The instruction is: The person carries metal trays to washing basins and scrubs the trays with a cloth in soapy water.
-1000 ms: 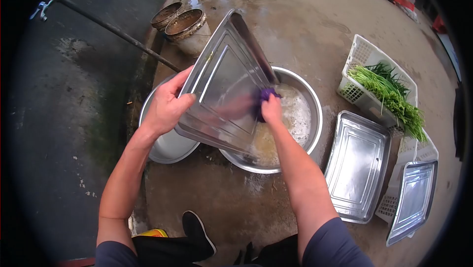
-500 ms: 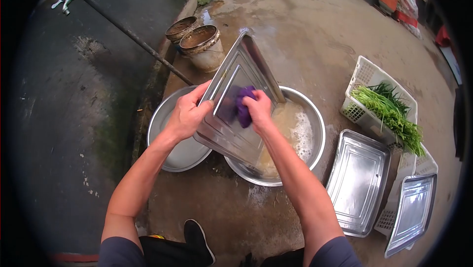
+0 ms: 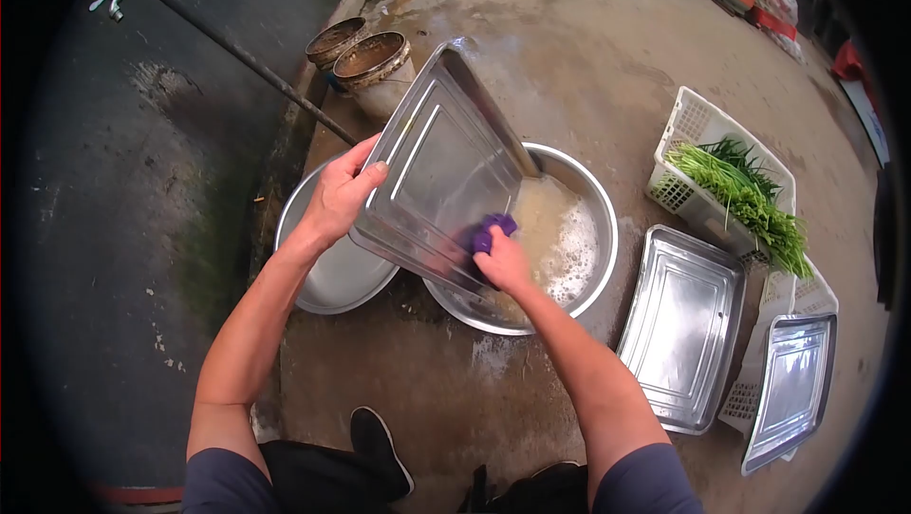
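My left hand grips the near left edge of a rectangular metal tray, thumb on the inside face. The tray is tilted up on edge, its lower right end down in a round metal basin of cloudy, sudsy water. My right hand is closed on a bunched purple cloth, pressed to the inside of the tray near its lower side. Left of it stands a second round basin, partly hidden by the tray and my left arm.
Two dirty buckets stand beyond the basins. A tap on a pipe runs along the dark wall at left. On the right are a white crate with green vegetables, a metal tray and another tray leaning on a crate.
My right hand has moved the purple cloth down the tray's inner face, toward its lower side. My left hand keeps its hold on the edge. The view has shifted slightly.
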`<state>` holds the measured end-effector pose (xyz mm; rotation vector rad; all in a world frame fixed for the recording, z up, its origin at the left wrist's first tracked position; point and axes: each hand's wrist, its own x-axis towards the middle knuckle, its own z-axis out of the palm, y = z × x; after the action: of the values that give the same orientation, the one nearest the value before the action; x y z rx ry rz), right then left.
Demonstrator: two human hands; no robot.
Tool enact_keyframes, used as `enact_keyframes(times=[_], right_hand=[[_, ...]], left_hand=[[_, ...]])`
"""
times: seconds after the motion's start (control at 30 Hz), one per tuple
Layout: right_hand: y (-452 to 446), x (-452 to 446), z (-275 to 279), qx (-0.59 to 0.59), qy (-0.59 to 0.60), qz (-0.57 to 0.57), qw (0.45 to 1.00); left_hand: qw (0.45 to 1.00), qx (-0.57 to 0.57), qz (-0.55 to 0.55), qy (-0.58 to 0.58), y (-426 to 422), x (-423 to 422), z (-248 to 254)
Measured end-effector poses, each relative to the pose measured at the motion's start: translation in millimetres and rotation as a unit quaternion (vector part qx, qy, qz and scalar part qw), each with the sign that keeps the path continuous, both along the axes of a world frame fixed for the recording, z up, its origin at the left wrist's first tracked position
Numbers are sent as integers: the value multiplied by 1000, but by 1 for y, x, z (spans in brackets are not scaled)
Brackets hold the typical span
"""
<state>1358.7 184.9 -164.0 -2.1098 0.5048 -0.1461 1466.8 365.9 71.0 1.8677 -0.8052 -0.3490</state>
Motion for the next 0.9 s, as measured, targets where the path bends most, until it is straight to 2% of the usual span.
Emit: enact_keyframes(times=[0.07, 0.1, 0.17, 0.23, 0.3, 0.37, 0.47, 0.53, 0.6, 0.63, 0.7, 0.83, 0.9], right_hand=[[-17, -10, -42, -55, 66, 19, 996], [-16, -11, -48, -54, 67, 21, 996], [-15, -11, -60, -124, 159, 34, 979], [-10, -10, -37, -93, 168, 12, 981], [-8, -7, -17, -16, 132, 44, 990], [-1, 6, -3, 121, 42, 47, 991], [25, 34, 45, 266, -72, 38, 960], [44, 51, 90, 302, -195, 24, 933], [54, 62, 133, 192, -323, -6, 927], [55, 68, 138, 192, -323, -7, 927], [55, 77, 144, 116, -331, -96, 932], [19, 85, 104, 82, -210, -192, 955], [-4, 78, 53, 80, -142, -226, 961]], left_hand=[[1000, 16, 1, 0, 1, -2, 2], [1000, 31, 2, -3, 2, -3, 3], [1000, 26, 4, -5, 4, -1, 1], [1000, 19, 5, -7, 5, -1, -3], [1000, 4, 12, 0, 7, 1, -6], [1000, -7, 22, -2, 10, 4, -12], [999, -26, 27, 7, 12, 4, -16], [999, -33, 20, 14, 11, 2, -14], [1000, -16, 7, 23, 10, -2, -7], [1000, -15, 6, 23, 8, -5, -3], [1000, 15, -18, 17, 5, -9, 5], [999, 7, -39, 23, 1, -15, 9], [999, 12, -38, 18, 0, -18, 11]])
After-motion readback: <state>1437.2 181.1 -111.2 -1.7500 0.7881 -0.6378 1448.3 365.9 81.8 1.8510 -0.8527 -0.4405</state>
